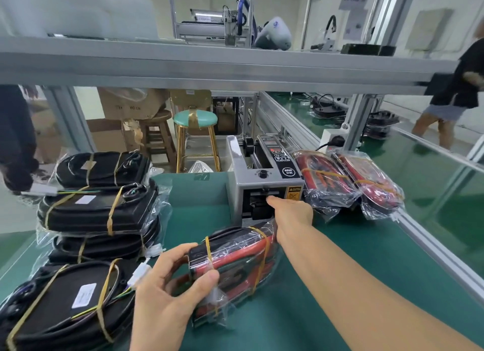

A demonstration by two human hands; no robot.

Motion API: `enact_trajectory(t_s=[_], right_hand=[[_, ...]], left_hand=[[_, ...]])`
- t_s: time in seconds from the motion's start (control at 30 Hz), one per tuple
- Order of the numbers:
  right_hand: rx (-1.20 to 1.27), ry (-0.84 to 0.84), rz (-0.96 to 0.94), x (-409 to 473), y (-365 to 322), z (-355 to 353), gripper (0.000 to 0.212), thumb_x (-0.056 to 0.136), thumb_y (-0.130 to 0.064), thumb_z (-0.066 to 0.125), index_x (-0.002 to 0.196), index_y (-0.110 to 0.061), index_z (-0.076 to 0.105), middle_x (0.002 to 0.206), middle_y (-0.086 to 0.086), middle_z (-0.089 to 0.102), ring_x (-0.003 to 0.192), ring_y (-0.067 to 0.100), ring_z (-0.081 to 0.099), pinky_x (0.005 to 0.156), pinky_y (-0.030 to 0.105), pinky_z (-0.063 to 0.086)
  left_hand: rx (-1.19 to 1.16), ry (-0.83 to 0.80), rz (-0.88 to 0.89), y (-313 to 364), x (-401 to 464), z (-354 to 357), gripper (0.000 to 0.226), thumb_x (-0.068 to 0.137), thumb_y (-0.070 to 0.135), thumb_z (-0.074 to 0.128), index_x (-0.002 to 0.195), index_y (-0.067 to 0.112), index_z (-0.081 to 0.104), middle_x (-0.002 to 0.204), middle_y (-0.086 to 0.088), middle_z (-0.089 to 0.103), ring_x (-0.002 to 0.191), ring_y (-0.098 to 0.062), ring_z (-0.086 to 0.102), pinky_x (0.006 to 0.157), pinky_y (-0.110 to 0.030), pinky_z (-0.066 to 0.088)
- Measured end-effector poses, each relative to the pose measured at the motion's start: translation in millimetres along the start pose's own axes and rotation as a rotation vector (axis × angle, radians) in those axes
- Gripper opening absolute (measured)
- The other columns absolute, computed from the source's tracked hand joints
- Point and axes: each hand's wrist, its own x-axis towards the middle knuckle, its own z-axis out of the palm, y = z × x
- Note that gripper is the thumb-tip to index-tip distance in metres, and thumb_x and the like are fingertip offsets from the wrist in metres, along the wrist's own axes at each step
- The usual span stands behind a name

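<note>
A red and black part in a clear plastic bag, bound with yellow bands, lies on the green bench mat in front of me. My left hand grips its near end, thumb on top and fingers curled round the edge. My right hand reaches forward to the outlet slot of a grey tape dispenser machine, fingertips at the slot. Whether the fingers pinch tape is hidden by the hand itself.
Several bagged black parts are stacked at the left. Two bagged red parts lie to the right of the dispenser. An aluminium shelf rail crosses overhead. Stools and cartons stand beyond the bench; a person stands at far right.
</note>
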Motion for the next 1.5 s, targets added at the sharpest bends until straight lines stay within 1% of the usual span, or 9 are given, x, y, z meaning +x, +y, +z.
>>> enact_trajectory(t_s=[0.13,0.2,0.27,0.33,0.4,0.5,0.83,1.0,1.5], right_hand=[[0.034,-0.057,0.105,0,-1,1,0.021,0.076,-0.007,0.074,0.077,-0.004,0.053,0.086,0.011,0.063,0.074,0.017,0.061,0.072,0.033,0.056],[0.028,-0.148,0.144,-9,-7,-8,0.023,0.078,-0.010,0.073,0.094,0.000,0.059,0.078,0.007,0.060,0.052,0.009,0.057,0.048,0.018,0.048],[-0.019,-0.250,0.079,-21,-19,-23,0.012,0.080,-0.012,0.072,0.085,-0.006,0.064,0.069,0.001,0.057,0.035,0.000,0.052,0.035,0.013,0.037],[-0.113,-0.362,-0.072,-40,-30,-42,0.005,0.080,-0.020,0.073,0.078,-0.017,0.070,0.074,-0.007,0.068,0.061,-0.005,0.062,0.055,0.015,0.043],[-0.185,-0.565,-0.202,-67,-36,-55,0.011,0.075,-0.029,0.074,0.082,-0.021,0.077,0.105,-0.019,0.069,0.098,-0.007,0.060,0.080,0.016,0.037],[-0.287,-0.829,-0.228,-109,-23,-59,0.012,0.072,-0.028,0.075,0.072,-0.016,0.078,0.126,-0.028,0.052,0.100,-0.029,0.046,0.078,0.012,0.028],[-0.365,-0.680,-0.296,-108,6,-56,0.014,0.073,-0.012,0.071,0.063,-0.003,0.072,0.136,-0.026,0.047,0.098,-0.032,0.042,0.075,0.011,0.030],[-0.325,-0.627,-0.308,-110,9,-54,0.016,0.073,-0.012,0.071,0.058,-0.006,0.072,0.134,-0.022,0.048,0.090,-0.032,0.045,0.056,-0.003,0.038],[-0.385,-0.598,-0.372,-106,18,-54,0.011,0.067,-0.014,0.072,0.056,-0.009,0.071,0.123,-0.021,0.054,0.110,-0.022,0.042,0.092,0.026,0.036]], left_hand=[[0.045,0.056,0.035,-2,-4,1,0.051,0.045,0.021,0.083,0.095,0.021,0.072,0.098,-0.003,0.071,0.088,-0.015,0.068,0.074,-0.015,0.054],[0.142,0.084,0.090,0,-8,5,0.055,0.045,0.025,0.094,0.095,0.024,0.071,0.100,0.005,0.065,0.096,-0.015,0.064,0.081,-0.020,0.053],[0.252,0.114,0.154,3,-12,12,0.053,0.047,0.034,0.093,0.094,0.029,0.070,0.099,0.010,0.062,0.095,-0.009,0.061,0.086,-0.018,0.049],[0.331,0.172,0.206,2,-16,21,0.053,0.049,0.028,0.095,0.093,0.036,0.067,0.098,0.012,0.059,0.089,-0.004,0.059,0.080,-0.009,0.045],[0.355,0.223,0.212,2,-20,30,0.056,0.051,0.016,0.092,0.092,0.041,0.065,0.098,0.018,0.058,0.085,-0.002,0.058,0.074,-0.004,0.041],[0.379,0.225,0.236,3,-23,37,0.063,0.050,0.008,0.092,0.094,0.041,0.062,0.095,0.018,0.059,0.084,-0.004,0.059,0.072,-0.005,0.041],[0.366,0.189,0.269,10,-29,41,0.045,0.057,0.044,0.073,0.097,0.035,0.056,0.095,0.010,0.059,0.086,-0.010,0.057,0.073,-0.011,0.041],[0.368,0.235,0.257,8,-32,44,0.049,0.054,0.049,0.073,0.096,0.038,0.050,0.096,0.014,0.058,0.084,-0.009,0.057,0.072,-0.010,0.042],[0.437,0.209,0.454,13,-26,45,0.032,0.066,0.038,0.072,0.087,0.024,0.054,0.093,0.001,0.053,0.086,0.001,0.051,0.068,-0.007,0.038]])
